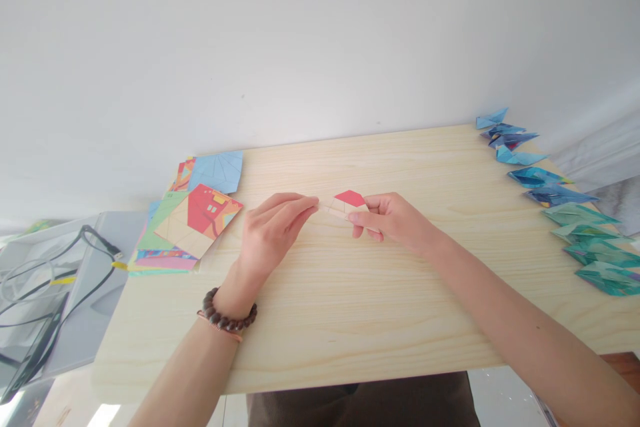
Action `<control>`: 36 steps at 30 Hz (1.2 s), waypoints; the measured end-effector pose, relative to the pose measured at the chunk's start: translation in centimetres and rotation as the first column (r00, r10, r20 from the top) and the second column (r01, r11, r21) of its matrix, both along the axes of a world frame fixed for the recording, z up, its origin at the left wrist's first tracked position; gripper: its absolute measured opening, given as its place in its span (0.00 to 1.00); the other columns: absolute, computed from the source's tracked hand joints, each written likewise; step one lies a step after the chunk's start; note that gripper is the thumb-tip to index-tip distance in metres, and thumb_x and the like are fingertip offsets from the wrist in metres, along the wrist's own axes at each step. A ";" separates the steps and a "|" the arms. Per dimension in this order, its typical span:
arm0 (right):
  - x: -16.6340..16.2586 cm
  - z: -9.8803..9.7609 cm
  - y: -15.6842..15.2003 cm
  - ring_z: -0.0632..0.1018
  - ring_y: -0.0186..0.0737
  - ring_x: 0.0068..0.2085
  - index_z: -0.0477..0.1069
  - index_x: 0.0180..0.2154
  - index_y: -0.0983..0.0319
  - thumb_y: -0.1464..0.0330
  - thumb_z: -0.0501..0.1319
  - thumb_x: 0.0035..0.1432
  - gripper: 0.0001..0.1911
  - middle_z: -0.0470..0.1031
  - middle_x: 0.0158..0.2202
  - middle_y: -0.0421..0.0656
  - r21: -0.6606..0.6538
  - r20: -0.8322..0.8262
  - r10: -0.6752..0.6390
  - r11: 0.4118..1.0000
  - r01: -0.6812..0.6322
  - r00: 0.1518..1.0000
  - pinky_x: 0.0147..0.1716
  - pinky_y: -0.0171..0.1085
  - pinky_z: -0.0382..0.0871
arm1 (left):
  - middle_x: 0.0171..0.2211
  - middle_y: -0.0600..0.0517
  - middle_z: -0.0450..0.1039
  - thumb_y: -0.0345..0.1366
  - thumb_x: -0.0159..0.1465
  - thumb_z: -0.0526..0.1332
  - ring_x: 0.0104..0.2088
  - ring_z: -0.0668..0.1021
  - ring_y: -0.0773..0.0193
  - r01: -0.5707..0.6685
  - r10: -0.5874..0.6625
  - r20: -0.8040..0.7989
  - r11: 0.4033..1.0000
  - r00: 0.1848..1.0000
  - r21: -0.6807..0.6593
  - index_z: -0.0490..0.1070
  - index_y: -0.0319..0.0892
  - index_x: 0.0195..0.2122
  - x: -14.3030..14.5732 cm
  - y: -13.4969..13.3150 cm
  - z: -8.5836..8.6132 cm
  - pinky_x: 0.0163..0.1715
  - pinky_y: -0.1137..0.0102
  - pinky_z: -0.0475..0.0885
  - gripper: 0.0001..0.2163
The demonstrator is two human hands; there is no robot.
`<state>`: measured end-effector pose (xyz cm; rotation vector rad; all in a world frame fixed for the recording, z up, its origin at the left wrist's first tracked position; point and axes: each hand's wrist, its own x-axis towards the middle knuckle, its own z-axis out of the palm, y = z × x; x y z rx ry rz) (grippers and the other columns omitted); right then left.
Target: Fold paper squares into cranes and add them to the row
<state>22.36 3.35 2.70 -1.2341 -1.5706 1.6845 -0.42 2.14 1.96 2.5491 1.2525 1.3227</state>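
Above the middle of the table, both hands hold a small piece of folded origami paper (345,203), cream with a red part on top. My right hand (383,215) grips its right end, thumb in front and fingers behind. At the pointed left tip, my left hand (280,227) is closed, thumb and fingertips pinched together on the paper. A dark beaded bracelet circles the left wrist. The paper is folded narrow; its far side is hidden by the right fingers.
Printed origami sheets (195,220) lie in a loose pile at the table's left. Several folded blue and green paper figures (540,177) line the right edge. A grey bin (87,293) with cables stands left of the wooden table (325,340); a white wall rises behind.
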 end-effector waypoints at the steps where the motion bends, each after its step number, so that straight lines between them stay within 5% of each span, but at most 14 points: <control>1: 0.0 0.1 0.0 0.61 0.26 0.18 0.72 0.27 0.64 0.57 0.63 0.48 0.15 0.72 0.20 0.39 -0.013 0.003 0.002 1.000 -0.001 1.000 0.19 0.30 0.55 | 0.35 0.51 0.77 0.29 0.58 0.62 0.36 0.77 0.65 -0.003 0.003 -0.016 1.000 1.000 0.007 0.73 0.44 0.41 0.0 0.0 0.0 0.34 0.72 0.75 0.09; 8: 0.3 0.3 0.0 0.61 0.24 0.17 0.72 0.28 0.64 0.58 0.62 0.50 0.15 0.72 0.21 0.39 -0.098 -0.056 0.007 0.995 -0.013 0.998 0.20 0.30 0.56 | 0.34 0.50 0.77 0.30 0.60 0.60 0.35 0.78 0.65 -0.005 0.013 -0.123 0.998 0.992 0.067 0.72 0.44 0.42 0.1 -0.1 -0.1 0.32 0.73 0.74 0.10; 16: 0.3 0.2 0.2 0.66 0.26 0.18 0.60 0.54 0.56 0.59 0.59 0.54 0.26 0.76 0.31 0.41 -0.069 -0.145 -0.102 0.993 0.092 0.984 0.19 0.31 0.61 | 0.33 0.51 0.75 0.30 0.61 0.58 0.33 0.77 0.67 -0.003 0.002 -0.173 1.000 0.985 -0.005 0.71 0.43 0.40 0.0 0.0 -0.2 0.30 0.74 0.71 0.07; 26: 0.2 -1.0 0.4 0.68 0.28 0.19 0.69 0.44 0.63 0.59 0.62 0.51 0.20 0.75 0.28 0.43 0.046 -0.143 -0.109 0.992 0.117 0.984 0.16 0.30 0.63 | 0.33 0.50 0.73 0.30 0.62 0.55 0.34 0.76 0.66 0.050 -0.078 -0.113 0.970 0.991 -0.237 0.65 0.41 0.41 0.0 0.1 -0.1 0.33 0.71 0.71 0.06; 36: 0.4 -1.1 0.7 0.68 0.27 0.16 0.72 0.34 0.65 0.55 0.62 0.50 0.19 0.75 0.26 0.43 0.020 -0.137 -0.160 0.986 0.164 0.978 0.13 0.29 0.60 | 0.33 0.51 0.77 0.35 0.60 0.60 0.35 0.78 0.64 0.000 0.013 0.026 0.889 1.000 -0.458 0.62 0.43 0.42 -0.2 0.2 -0.2 0.31 0.72 0.73 0.11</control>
